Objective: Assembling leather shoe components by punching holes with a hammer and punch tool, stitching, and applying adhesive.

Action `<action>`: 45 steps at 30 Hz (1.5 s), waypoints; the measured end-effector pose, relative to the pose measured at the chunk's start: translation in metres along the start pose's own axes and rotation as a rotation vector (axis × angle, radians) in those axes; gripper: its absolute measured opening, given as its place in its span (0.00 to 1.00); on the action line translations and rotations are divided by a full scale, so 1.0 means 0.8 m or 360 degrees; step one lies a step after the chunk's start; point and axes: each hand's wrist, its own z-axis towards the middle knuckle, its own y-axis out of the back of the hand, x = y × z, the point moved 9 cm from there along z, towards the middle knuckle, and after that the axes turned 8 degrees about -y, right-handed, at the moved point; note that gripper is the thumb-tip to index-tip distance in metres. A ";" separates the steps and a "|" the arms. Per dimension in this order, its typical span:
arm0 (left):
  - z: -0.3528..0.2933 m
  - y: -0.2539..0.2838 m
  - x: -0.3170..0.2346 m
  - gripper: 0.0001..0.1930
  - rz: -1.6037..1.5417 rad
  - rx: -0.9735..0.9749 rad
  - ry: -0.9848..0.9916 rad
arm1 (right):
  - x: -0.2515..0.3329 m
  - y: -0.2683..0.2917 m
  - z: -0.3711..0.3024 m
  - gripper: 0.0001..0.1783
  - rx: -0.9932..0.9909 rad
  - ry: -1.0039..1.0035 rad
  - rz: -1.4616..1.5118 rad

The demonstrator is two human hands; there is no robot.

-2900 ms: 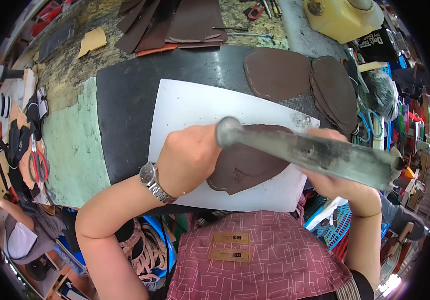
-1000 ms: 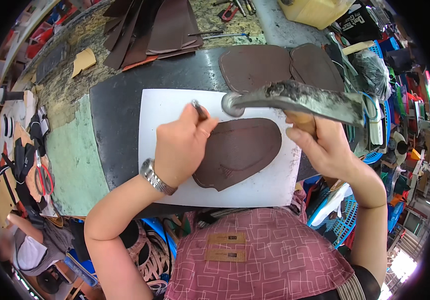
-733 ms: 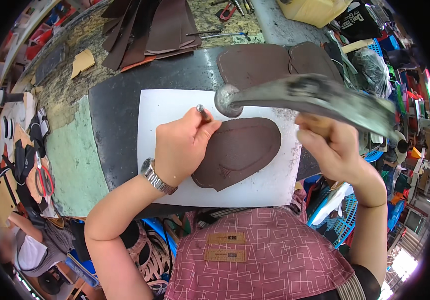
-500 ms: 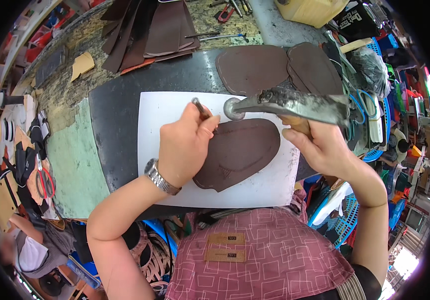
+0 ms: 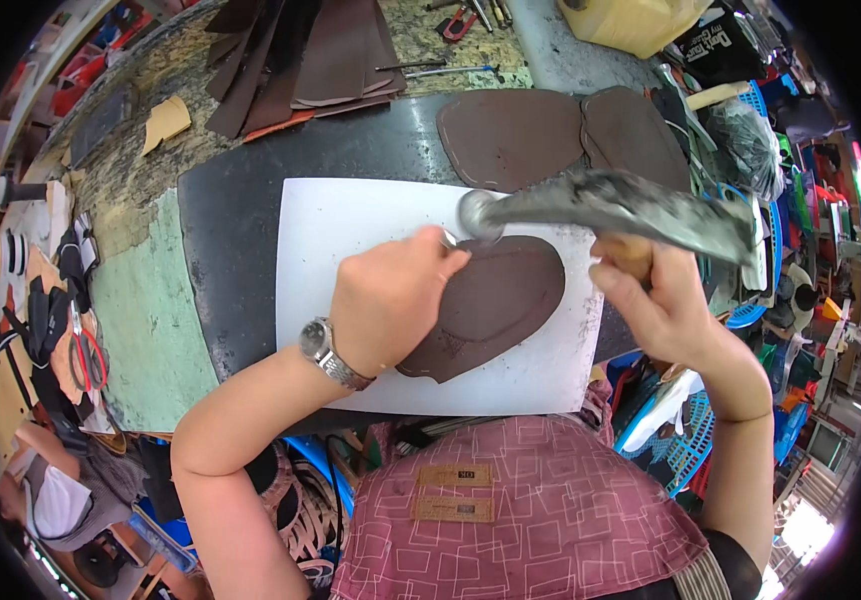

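My left hand (image 5: 390, 295) is closed around a small metal punch (image 5: 449, 241); only its end shows above the fist, and its lower tip is hidden. Below the hand lies a dark brown leather piece (image 5: 510, 295) with a rounded right end and a curved line marked on it. It rests on a white board (image 5: 320, 230), and my left hand covers its left part. My right hand (image 5: 660, 305) grips the wooden handle of a hammer (image 5: 610, 205). The hammer's round face is close beside the punch's end; whether they touch I cannot tell.
Under the board is a black mat (image 5: 235, 230). Behind it lie more stitch-marked leather pieces (image 5: 510, 135) and a stack of leather strips (image 5: 330, 60). Pens, hand tools and a yellowish container (image 5: 630, 25) are farther back. Red-handled scissors (image 5: 85, 355) are at far left, blue baskets (image 5: 690, 440) at right.
My left hand has moved slightly right with the punch, along the leather's upper edge. The hammer has shifted right and is blurred by motion. The leather piece lies nearly where it was.
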 end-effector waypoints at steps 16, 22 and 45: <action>-0.056 0.000 0.081 0.05 -0.1112 -0.0027 0.1214 | 0.021 -0.051 0.027 0.13 0.0155 0.0362 -0.0361; -0.053 0.006 0.082 0.06 -0.1065 -0.0184 0.1121 | 0.013 -0.055 0.028 0.12 0.0193 0.0272 -0.0381; -0.047 0.003 0.080 0.05 -0.0966 -0.0263 0.0988 | 0.021 -0.025 0.034 0.14 -0.0021 0.0319 -0.0137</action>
